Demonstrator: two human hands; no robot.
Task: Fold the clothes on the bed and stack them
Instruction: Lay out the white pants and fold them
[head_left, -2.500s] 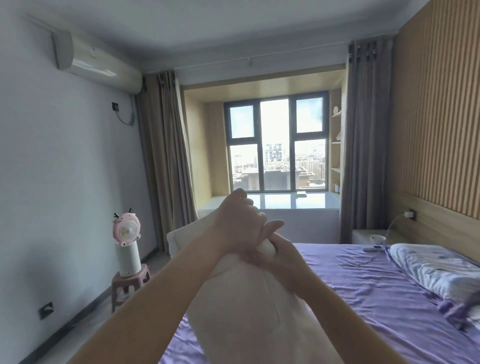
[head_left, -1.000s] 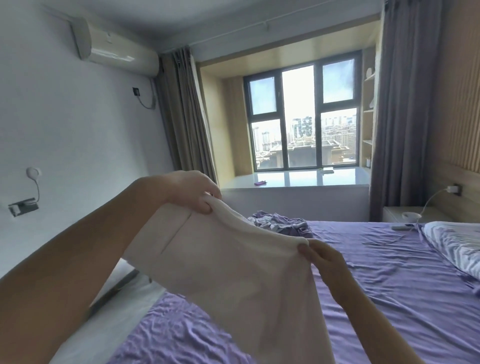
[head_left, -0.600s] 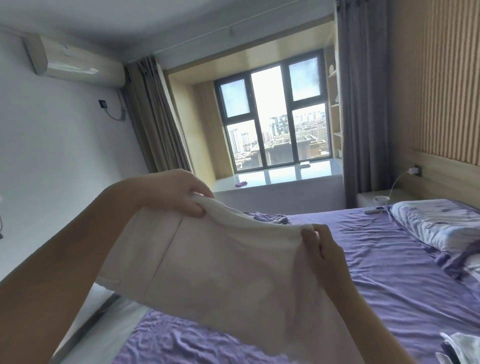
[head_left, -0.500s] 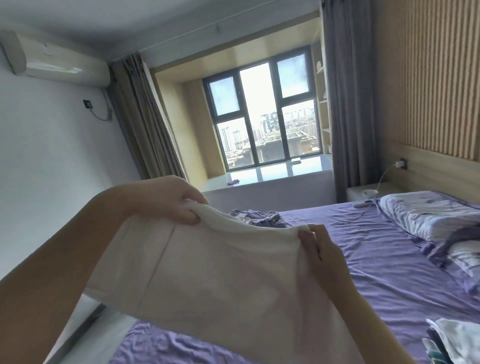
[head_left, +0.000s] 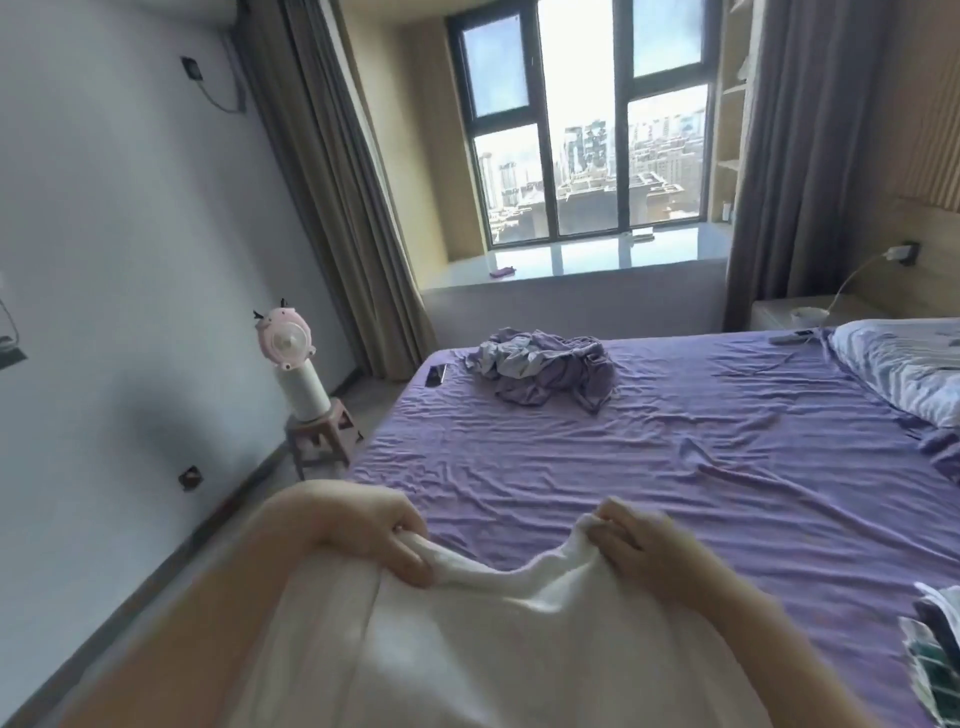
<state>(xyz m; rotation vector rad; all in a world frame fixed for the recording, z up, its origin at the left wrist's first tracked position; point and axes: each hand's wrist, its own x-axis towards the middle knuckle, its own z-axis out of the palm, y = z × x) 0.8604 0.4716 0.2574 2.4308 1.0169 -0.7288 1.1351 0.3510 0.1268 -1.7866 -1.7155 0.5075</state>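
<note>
White garment (head_left: 498, 649) hangs low in my view, stretched between both hands over the near edge of the bed (head_left: 675, 467). My left hand (head_left: 374, 535) has its fingers curled over the top hem, bunching a fold of the cloth under the thumb. My right hand (head_left: 644, 545) pinches the same hem a little to the right, fingers closed on the fabric, so the hem sags in a shallow dip between the two grips. From there the cloth falls toward me and fills the bottom of the view; I cannot tell what kind of garment it is.

Past my hands lies the wrinkled purple sheet. Near the far left corner of the mattress sits a crumpled purple garment (head_left: 545, 371), unfolded, with a dark phone (head_left: 435, 375) just beside it at the edge. At the right edge, close to me, I see a bit of striped folded clothing (head_left: 935, 649). A patterned pillow (head_left: 904, 364) rests at the head end on the right. On the floor to the left, a pink fan (head_left: 287, 340) stands on a small stool (head_left: 322, 431), near the curtain
</note>
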